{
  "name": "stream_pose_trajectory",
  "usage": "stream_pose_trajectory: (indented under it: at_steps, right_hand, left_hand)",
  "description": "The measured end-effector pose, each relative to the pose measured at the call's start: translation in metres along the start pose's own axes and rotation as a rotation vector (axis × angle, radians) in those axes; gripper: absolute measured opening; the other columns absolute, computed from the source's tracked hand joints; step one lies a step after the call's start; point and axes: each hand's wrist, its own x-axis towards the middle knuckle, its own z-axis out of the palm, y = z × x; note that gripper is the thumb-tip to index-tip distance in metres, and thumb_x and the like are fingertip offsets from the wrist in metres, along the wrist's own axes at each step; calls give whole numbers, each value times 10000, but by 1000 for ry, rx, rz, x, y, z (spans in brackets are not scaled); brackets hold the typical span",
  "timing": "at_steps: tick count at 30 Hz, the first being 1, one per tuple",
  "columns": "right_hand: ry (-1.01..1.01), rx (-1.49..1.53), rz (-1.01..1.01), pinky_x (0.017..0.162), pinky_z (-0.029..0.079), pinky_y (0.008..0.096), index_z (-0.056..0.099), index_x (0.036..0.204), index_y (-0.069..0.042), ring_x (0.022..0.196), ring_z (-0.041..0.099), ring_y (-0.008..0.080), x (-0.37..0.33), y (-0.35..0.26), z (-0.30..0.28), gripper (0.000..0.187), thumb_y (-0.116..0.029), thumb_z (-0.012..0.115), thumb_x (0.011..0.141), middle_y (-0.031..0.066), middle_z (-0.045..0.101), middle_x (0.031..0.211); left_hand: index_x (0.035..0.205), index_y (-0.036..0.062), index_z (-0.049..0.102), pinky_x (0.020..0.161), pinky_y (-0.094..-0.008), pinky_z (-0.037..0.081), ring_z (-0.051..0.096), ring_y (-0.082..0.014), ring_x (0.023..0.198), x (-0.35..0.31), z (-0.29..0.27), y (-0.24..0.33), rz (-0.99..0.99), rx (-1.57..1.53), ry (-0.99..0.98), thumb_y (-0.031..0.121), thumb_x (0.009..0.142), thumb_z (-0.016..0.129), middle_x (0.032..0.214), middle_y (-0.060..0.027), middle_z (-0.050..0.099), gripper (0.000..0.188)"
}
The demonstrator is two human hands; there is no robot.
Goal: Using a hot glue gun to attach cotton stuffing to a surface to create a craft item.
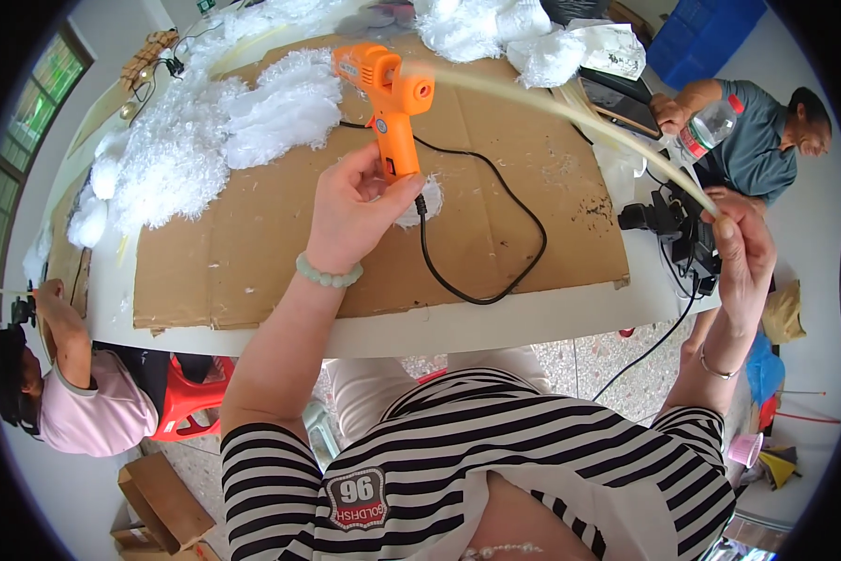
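An orange hot glue gun (397, 117) is held up over the table by its handle in my left hand (360, 201), fingers closed around the grip. Its black power cord (495, 168) leaves the handle's base and loops across the cardboard. Out to the right, my right hand (743, 238) pinches one end of a long, pale glue stick (570, 112). The stick bows leftward, and its blurred far end is close to the back of the gun; whether it sits inside the gun I cannot tell. A flat brown cardboard sheet (280, 252) lies beneath on the white table (420, 335).
White fluffy fibre (173, 168) is heaped at the left, with bagged white bundles (481, 28) at the back. Black devices with cables (687, 229) lie by the right edge. A person with a bottle (710, 126) sits at the right, another person (93, 402) at the left on a red stool (191, 402).
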Motion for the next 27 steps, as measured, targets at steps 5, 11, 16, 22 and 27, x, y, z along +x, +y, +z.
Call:
stream_pose_trajectory:
  at_steps: [5,11,16,22,27]
  right_hand:
    - [-71,153,145,555,252,176,598,915,7,628,330,28,-15,7,20,252,-243,572,930,-42,511,812]
    - [-108,243,202,558,261,176,604,919,3,631,331,30,-13,17,37,237,-232,570,933,-40,533,804]
    - [-124,300,225,565,267,176,599,925,-1,635,331,29,-14,20,39,237,-235,564,938,-47,523,794]
    - [-100,290,265,579,269,171,597,932,-5,645,336,28,-17,27,44,239,-241,564,939,-55,517,782]
    - [-110,283,299,588,278,169,596,945,-9,661,349,29,-18,28,45,229,-236,563,940,-53,521,785]
  left_hand:
    - [1110,-41,587,705,-210,501,594,-63,780,1,1,1,4,5,17,32,782,703,893,-27,626,355]
    - [1115,-47,581,712,-210,506,602,-65,789,1,1,3,-7,-23,23,17,780,704,894,-30,632,362]
    - [1111,-52,579,724,-211,503,600,-66,793,1,-2,4,-22,-18,24,9,782,702,901,-31,632,357]
    - [1092,-49,583,718,-210,499,591,-62,790,1,-1,3,-8,-36,25,11,784,702,893,-25,625,336]
    - [1062,-44,589,696,-201,483,575,-54,769,1,-2,4,-28,-32,20,19,783,705,878,-22,620,308]
